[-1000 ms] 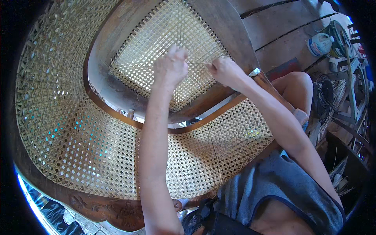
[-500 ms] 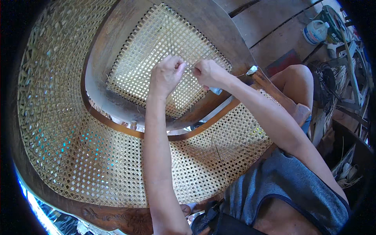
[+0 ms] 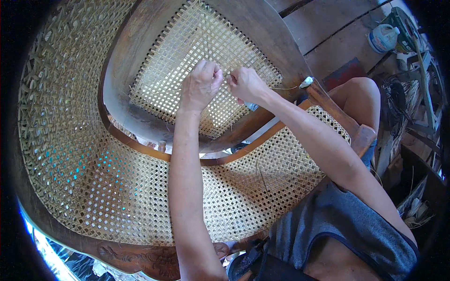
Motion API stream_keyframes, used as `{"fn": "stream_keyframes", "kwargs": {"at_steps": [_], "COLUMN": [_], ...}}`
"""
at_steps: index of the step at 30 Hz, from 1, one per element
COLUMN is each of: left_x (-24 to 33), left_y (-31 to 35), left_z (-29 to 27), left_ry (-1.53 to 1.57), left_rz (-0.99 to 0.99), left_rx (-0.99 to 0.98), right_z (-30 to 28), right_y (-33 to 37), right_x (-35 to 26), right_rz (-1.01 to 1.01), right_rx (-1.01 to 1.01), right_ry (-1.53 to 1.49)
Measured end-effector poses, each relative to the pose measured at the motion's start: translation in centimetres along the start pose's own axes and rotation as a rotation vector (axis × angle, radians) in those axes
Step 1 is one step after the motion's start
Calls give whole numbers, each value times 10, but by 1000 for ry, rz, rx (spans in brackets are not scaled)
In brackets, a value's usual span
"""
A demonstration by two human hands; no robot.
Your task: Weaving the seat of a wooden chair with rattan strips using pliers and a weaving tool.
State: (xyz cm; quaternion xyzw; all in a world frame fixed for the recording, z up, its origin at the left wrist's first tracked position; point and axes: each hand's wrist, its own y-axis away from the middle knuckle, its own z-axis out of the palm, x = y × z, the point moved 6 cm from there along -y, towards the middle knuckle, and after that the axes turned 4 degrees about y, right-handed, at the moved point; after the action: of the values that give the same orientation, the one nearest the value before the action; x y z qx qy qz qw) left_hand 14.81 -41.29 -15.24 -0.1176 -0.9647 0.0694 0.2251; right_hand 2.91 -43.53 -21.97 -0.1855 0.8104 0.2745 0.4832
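Both my hands are raised over the woven cane seat (image 3: pixel 166 77) of a wooden chair, close together with a small gap between them. My left hand (image 3: pixel 202 85) is closed, thumb against bent fingers; what it pinches is too small to make out. My right hand (image 3: pixel 247 85) is closed too, its fingertips turned toward the left hand and mostly hidden. Below its palm shows a pale bluish thing (image 3: pixel 251 106), its kind unclear. A thin strand (image 3: pixel 285 88) runs from beside the right wrist toward a white wad (image 3: pixel 306 82) on the chair's wood.
The chair's curved cane backrest (image 3: pixel 136 201) sweeps round the left and near side, with a carved wooden rim (image 3: pixel 136 259). A loose strand (image 3: pixel 263 180) lies across it. Right of my knee are a dark red board (image 3: pixel 344 72), a plastic jug (image 3: pixel 383 37) and wooden scraps.
Both hands have risen slightly and drawn a little nearer each other, still closed. The whole view has shifted a little.
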Motion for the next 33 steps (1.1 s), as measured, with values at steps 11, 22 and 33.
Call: {"fn": "stream_keyframes", "kwargs": {"at_steps": [11, 22, 33], "left_x": [0, 4, 11], "left_y": [-4, -2, 12], "left_z": [-3, 2, -4], "left_ry": [-110, -203, -210], "left_rz": [-40, -78, -195], "left_rx": [-125, -164, -59], "right_z": [-4, -3, -46], "right_y": [1, 1, 31], "right_x": [0, 2, 35], "right_rz": [-59, 9, 252], "right_rx": [-35, -94, -100], "right_ry": [2, -29, 392]}}
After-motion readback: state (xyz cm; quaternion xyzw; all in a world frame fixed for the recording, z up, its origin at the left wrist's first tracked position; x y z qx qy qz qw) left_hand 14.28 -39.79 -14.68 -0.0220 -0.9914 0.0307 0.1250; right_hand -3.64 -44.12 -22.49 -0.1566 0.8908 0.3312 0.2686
